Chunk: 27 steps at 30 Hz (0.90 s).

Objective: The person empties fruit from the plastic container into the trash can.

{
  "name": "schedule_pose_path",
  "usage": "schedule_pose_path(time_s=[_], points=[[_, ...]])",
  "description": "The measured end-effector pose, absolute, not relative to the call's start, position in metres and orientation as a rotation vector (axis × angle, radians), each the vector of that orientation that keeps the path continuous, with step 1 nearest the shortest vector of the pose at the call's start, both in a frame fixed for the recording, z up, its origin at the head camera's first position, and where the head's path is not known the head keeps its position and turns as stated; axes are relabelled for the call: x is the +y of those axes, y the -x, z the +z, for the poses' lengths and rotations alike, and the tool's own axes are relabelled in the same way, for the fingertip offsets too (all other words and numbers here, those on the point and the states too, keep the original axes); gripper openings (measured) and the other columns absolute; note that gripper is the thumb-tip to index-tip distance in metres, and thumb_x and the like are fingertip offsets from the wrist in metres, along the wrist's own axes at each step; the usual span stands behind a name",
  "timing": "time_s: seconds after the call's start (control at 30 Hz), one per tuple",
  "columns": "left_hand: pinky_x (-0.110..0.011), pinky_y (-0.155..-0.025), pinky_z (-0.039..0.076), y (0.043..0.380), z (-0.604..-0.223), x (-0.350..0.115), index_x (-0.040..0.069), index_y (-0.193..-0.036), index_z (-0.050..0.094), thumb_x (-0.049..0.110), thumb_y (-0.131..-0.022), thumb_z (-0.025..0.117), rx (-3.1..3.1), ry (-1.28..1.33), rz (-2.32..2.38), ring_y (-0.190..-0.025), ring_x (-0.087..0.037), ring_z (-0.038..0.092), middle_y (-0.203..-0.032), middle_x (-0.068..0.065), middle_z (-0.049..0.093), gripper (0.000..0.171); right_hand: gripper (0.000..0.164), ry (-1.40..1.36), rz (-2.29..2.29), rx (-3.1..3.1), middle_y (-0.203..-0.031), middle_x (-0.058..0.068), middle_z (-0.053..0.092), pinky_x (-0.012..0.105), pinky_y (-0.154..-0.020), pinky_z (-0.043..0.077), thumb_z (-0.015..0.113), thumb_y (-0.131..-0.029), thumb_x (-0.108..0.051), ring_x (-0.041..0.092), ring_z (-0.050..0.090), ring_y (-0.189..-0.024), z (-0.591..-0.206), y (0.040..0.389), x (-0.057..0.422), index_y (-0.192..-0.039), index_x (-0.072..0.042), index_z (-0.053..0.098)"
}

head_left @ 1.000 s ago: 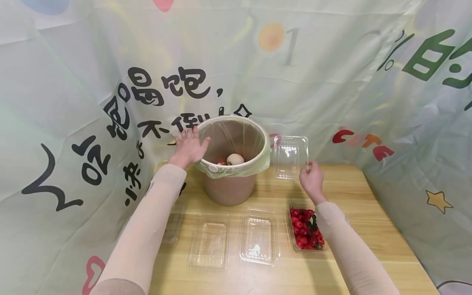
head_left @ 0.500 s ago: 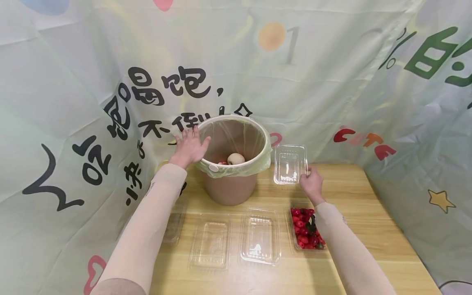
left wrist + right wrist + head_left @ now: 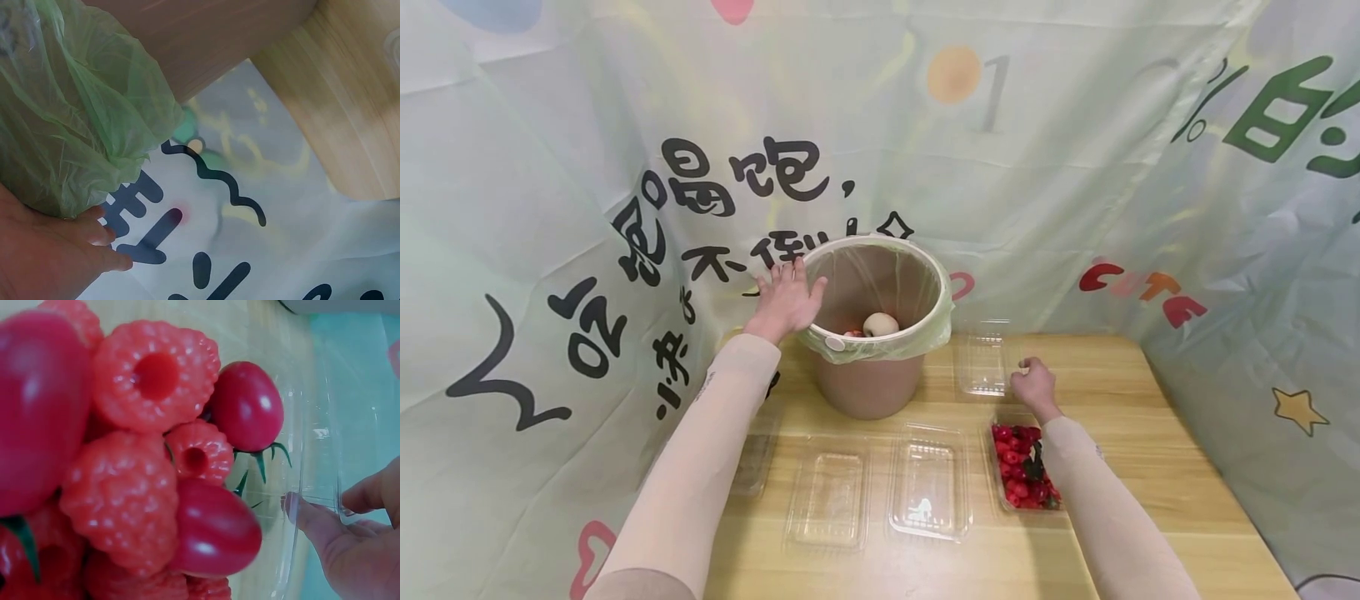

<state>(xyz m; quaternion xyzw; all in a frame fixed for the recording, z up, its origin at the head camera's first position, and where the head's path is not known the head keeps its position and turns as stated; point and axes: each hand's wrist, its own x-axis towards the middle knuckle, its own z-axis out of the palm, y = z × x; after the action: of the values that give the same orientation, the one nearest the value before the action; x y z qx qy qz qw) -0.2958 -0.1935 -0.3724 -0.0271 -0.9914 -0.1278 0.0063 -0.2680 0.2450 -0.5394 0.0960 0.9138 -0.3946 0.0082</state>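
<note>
My left hand (image 3: 786, 302) rests with spread fingers on the left rim of a brown-pink bin (image 3: 868, 387). A pale green bag (image 3: 81, 119) lines the bin and folds over its rim. Inside lies a round, pale fruit (image 3: 880, 324) beside something red. With thumb and fingers, my right hand (image 3: 1036, 387) pinches the edge of a clear plastic container (image 3: 983, 362), tilted up behind the filled box; the wrist view also shows the fingers (image 3: 322, 528) at its edge. Nearest that wrist sits a clear box of red raspberries and cherry tomatoes (image 3: 1017, 467).
Two more clear plastic containers, a left one (image 3: 829, 500) and a middle one (image 3: 928, 483), lie at the front of the wooden table (image 3: 1150, 467). Another clear container (image 3: 752, 458) is partly behind my left sleeve. Printed cloth (image 3: 1037, 167) hangs around the table's back and sides.
My right hand has lowered the clear container toward the tabletop, nearer me. The left hand stays on the bin's rim, and the filled box has not moved.
</note>
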Motion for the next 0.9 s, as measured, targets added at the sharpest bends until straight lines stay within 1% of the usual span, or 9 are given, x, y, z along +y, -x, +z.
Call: schedule_pose_path(time_s=[0.07,0.17,0.27,0.33,0.43,0.5,0.63,0.8,0.9], points=[[-0.071,-0.129,0.002,0.295,-0.373,-0.194,-0.004,-0.167,0.007,0.056,-0.111,0.015,-3.099,0.084,-0.400,-0.161,-0.053,0.010,-0.172,-0.032,0.014,0.083,0.049,-0.292,-1.228,2.848,-0.136,0.043,0.054,0.061,-0.103,0.049,0.043,-0.094,-0.008,0.052,0.055,-0.117,-0.542,0.269,0.247,-0.137,0.016,0.048],[-0.071,-0.129,0.002,0.296,-0.373,-0.193,-0.005,-0.167,0.007,0.055,-0.111,0.015,-3.095,0.085,-0.398,-0.161,-0.053,0.010,-0.172,-0.033,0.014,0.082,0.051,-0.280,-1.234,2.847,-0.135,0.043,0.055,0.061,-0.105,0.047,0.042,-0.093,-0.010,0.053,0.053,-0.120,-0.545,0.269,0.247,-0.136,0.017,0.049],[-0.071,-0.129,0.002,0.296,-0.372,-0.193,-0.005,-0.167,0.007,0.055,-0.111,0.015,-3.099,0.083,-0.395,-0.161,-0.053,0.009,-0.172,-0.033,0.014,0.082,0.052,-0.270,-1.236,2.846,-0.134,0.043,0.054,0.058,-0.097,0.051,0.042,-0.092,-0.011,0.052,0.053,-0.115,-0.546,0.268,0.248,-0.136,0.018,0.049],[-0.071,-0.129,0.002,0.296,-0.372,-0.193,-0.005,-0.167,0.007,0.055,-0.111,0.014,-3.105,0.082,-0.392,-0.161,-0.053,0.009,-0.172,-0.033,0.013,0.082,0.054,-0.270,-1.220,2.850,-0.135,0.043,0.054,0.056,-0.095,0.051,0.041,-0.092,-0.012,0.051,0.053,-0.114,-0.546,0.268,0.249,-0.136,0.018,0.049],[-0.071,-0.129,0.002,0.295,-0.371,-0.193,-0.005,-0.167,0.007,0.055,-0.111,0.014,-3.108,0.080,-0.395,-0.161,-0.053,0.009,-0.172,-0.033,0.013,0.082,0.054,-0.276,-1.205,2.843,-0.136,0.042,0.055,0.057,-0.096,0.051,0.042,-0.091,-0.011,0.050,0.052,-0.115,-0.549,0.268,0.250,-0.137,0.017,0.049],[-0.071,-0.129,0.001,0.295,-0.371,-0.193,-0.005,-0.167,0.007,0.055,-0.111,0.015,-3.108,0.079,-0.401,-0.161,-0.052,0.009,-0.172,-0.032,0.013,0.082,0.055,-0.280,-1.192,2.834,-0.137,0.041,0.054,0.059,-0.100,0.049,0.041,-0.091,-0.010,0.051,0.051,-0.118,-0.550,0.268,0.252,-0.138,0.017,0.049],[-0.071,-0.129,0.001,0.295,-0.372,-0.193,-0.004,-0.167,0.007,0.054,-0.111,0.017,-3.099,0.080,-0.413,-0.161,-0.053,0.009,-0.172,-0.032,0.013,0.081,0.055,-0.290,-1.192,2.803,-0.138,0.040,0.054,0.059,-0.099,0.049,0.043,-0.093,-0.010,0.049,0.051,-0.117,-0.552,0.267,0.254,-0.141,0.016,0.047],[-0.072,-0.129,0.001,0.297,-0.374,-0.193,-0.005,-0.167,0.008,0.055,-0.111,0.016,-3.090,0.080,-0.411,-0.161,-0.053,0.010,-0.172,-0.032,0.015,0.081,0.057,-0.303,-1.205,2.764,-0.141,0.040,0.052,0.059,-0.099,0.050,0.043,-0.094,-0.012,0.049,0.050,-0.117,-0.553,0.269,0.255,-0.145,0.016,0.044],[-0.071,-0.129,0.001,0.298,-0.374,-0.193,-0.004,-0.167,0.008,0.056,-0.111,0.014,-3.094,0.077,-0.407,-0.161,-0.052,0.009,-0.172,-0.032,0.014,0.083,0.060,-0.306,-1.202,2.748,-0.144,0.042,0.049,0.060,-0.104,0.049,0.043,-0.095,-0.013,0.051,0.050,-0.121,-0.554,0.269,0.256,-0.146,0.017,0.043]])
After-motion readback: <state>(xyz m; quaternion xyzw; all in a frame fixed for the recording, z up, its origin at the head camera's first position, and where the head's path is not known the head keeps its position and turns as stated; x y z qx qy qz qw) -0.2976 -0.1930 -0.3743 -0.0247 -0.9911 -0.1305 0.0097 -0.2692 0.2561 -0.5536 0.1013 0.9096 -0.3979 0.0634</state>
